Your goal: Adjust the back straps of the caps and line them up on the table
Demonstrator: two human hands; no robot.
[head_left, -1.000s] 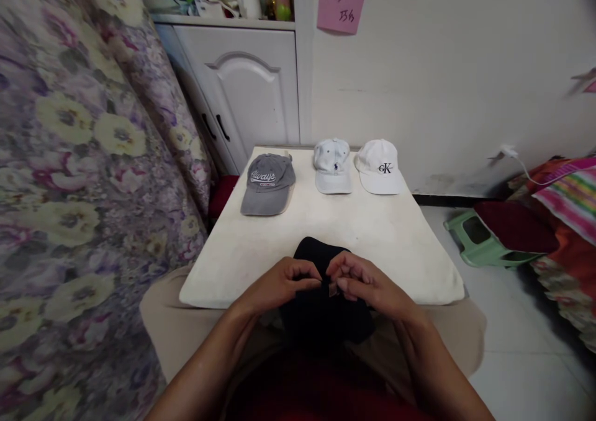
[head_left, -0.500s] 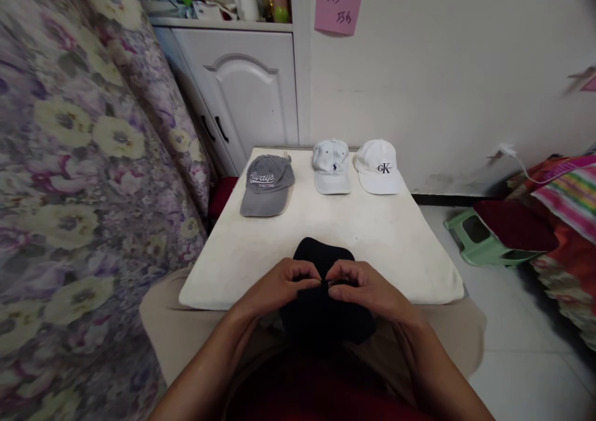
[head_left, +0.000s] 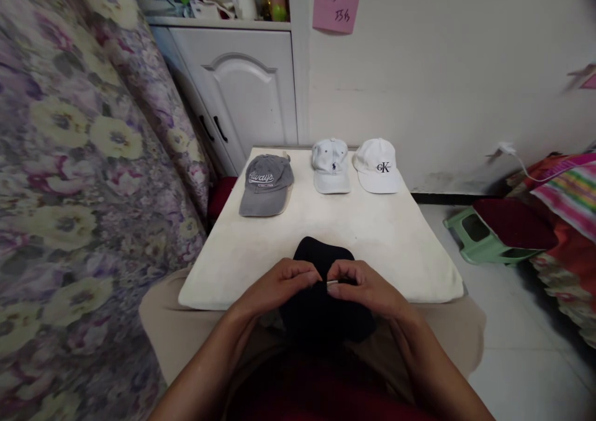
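Evidently, this is small work for two hands; the black baseball cap [head_left: 326, 321] lies under them, across the near edge of the cream-covered table [head_left: 372, 235] and partly over my lap; my right hand [head_left: 361, 281] has its thumb and forefinger pinched on a small pale piece [head_left: 332, 282], maybe a strap end or a clasp, too small to be sure; my left hand [head_left: 291, 279] points its thumb and forefinger toward it, the tips close to each other; whether they grip some dark cloth, I cannot tell; between the two hands there is only a narrow gap.

To do this well, I judge, the left fingers should steady the fabric while the right ones guide the piece; the pull should be gentle and straight, because a twist could make the piece slip; both wrists should stay low, so that the cap does not slide into my lap; the grey, pale blue and white caps stand well apart, toward the far edge, and do not disturb me.
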